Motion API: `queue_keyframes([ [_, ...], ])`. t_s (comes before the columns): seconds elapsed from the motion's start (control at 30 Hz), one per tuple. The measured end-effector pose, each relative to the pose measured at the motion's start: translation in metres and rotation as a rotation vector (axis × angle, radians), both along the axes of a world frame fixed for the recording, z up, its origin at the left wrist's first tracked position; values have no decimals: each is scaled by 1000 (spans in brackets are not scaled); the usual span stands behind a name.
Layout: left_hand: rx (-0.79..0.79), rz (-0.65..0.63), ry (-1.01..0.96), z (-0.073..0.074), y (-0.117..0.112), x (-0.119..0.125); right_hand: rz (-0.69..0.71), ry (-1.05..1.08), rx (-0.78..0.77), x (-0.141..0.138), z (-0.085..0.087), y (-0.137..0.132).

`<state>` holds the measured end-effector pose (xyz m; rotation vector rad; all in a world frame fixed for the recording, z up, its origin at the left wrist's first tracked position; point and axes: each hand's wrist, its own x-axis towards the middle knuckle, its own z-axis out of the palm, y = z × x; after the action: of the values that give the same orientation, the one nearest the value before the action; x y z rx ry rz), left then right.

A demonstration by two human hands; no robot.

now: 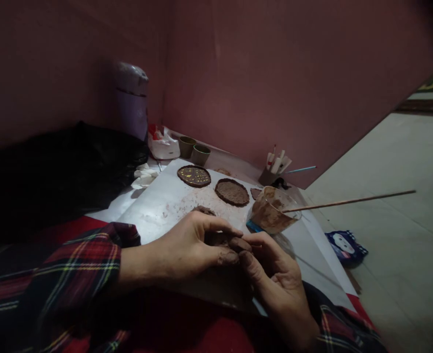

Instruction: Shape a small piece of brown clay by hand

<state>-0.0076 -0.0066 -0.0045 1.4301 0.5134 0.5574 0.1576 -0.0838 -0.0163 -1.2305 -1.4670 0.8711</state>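
Note:
A small lump of brown clay (240,244) is pinched between the fingertips of both hands, above the near part of a white board. My left hand (190,245) comes in from the left, its thumb and fingers closed on the clay. From the right, my right hand (277,279) presses the same lump with thumb and forefinger. Brown smears coat the fingertips. More brown clay (204,211) lies on the board just beyond my left hand, partly hidden by it. Two flat clay discs with raised rims lie farther back: a yellow-dotted disc (193,176) and a plain rough disc (232,192).
A clay-smeared glass bowl (271,211) with a long thin stick (348,201) stands right of the discs. Behind are two small cups (201,155), a holder with several tools (271,175) and a purple canister (132,100). A black bag (73,171) fills the left.

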Motion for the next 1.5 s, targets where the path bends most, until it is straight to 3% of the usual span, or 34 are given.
queue_keyframes([
  [0.37, -176, 36, -50, 2, 3, 1, -46, 172, -84, 4, -1, 3],
  [0.57, -291, -13, -111, 0, 4, 0, -76, 166, -43, 5, 2, 2],
  [0.97, -149, 1, 65, 5, 5, 2, -37, 76, -7, 2, 1, 3],
  [1.33, -57, -26, 62, 0, 4, 0, -13, 36, -13, 0, 3, 2],
  [1.5, 21, 25, 93, 3, 1, 0, 16, 41, -12, -2, 4, 2],
])
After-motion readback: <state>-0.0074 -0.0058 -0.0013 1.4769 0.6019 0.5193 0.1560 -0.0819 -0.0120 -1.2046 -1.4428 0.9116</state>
